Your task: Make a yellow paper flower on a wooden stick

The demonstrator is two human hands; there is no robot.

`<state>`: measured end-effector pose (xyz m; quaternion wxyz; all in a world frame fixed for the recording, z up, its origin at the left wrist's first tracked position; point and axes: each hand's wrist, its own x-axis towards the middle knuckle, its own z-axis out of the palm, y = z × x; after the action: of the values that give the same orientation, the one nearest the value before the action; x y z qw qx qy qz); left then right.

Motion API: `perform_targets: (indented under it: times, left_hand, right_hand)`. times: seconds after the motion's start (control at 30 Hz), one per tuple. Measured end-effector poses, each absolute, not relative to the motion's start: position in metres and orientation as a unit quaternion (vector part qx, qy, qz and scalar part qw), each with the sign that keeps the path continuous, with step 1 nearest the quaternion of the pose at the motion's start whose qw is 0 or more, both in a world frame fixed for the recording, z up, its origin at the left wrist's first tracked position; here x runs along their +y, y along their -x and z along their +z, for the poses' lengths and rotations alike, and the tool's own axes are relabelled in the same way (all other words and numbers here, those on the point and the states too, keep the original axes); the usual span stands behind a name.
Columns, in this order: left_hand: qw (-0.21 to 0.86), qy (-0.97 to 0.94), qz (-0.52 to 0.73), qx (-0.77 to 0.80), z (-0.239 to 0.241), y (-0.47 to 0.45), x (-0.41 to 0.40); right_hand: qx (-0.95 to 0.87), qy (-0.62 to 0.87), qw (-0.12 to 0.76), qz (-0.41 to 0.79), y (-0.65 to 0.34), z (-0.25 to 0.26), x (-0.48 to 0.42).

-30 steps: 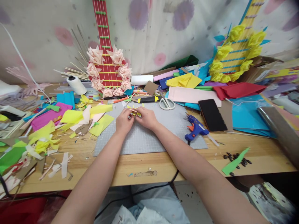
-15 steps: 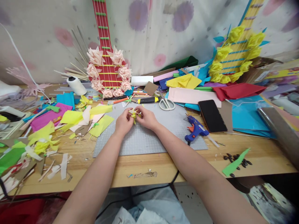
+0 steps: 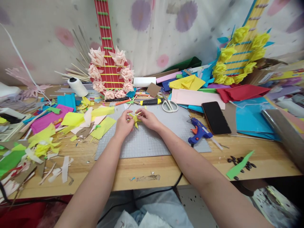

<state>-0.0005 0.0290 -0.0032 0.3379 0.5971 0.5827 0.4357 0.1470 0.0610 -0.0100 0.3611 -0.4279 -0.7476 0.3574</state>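
Over the grey cutting mat (image 3: 147, 145), a small yellow paper flower (image 3: 136, 119) with pointed petals is pinched in the closed fingers of my left hand (image 3: 123, 125). Opposite it, the fingers of my right hand (image 3: 150, 120) are closed at the flower's upper edge. They grip a thin pale stick (image 3: 135, 114) that lies across the top of the petals and reaches toward the left fingers. Fingers hide parts of both flower and stick. Behind the hands lie a yellow-and-black utility knife (image 3: 151, 102) and white-handled scissors (image 3: 170, 106).
Right of the mat are a blue glue gun (image 3: 199, 130), a phone (image 3: 215, 117) and dark beads (image 3: 247, 166) under a green strip. Paper scraps (image 3: 45, 142) cover the left side. A red paper guitar (image 3: 111, 72) and a yellow one (image 3: 237, 60) stand behind.
The flower has turned between my fingers, showing more yellow. The thin stick now shows across its top. My left hand has shifted slightly left; the rest is unchanged.
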Motion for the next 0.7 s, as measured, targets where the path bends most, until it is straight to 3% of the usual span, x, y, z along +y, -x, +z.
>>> perform_targets:
  times: [0.23,0.47,0.7]
  left_hand:
    - [0.365,-0.617,0.423,0.554,-0.0042,0.0033,0.0259]
    - [0.272,-0.686,0.392,0.549,-0.0072,0.0048,0.0278]
    - [0.33,-0.643,0.417,0.551,-0.0085,0.004,0.0281]
  right_hand:
    - [-0.736,0.439,0.37,0.359,-0.1472,-0.0086,0.0601]
    - [-0.744,0.463,0.353,0.327,-0.1452,-0.0092,0.058]
    - [-0.739,0.481,0.353,0.314,-0.1433,-0.0084,0.0568]
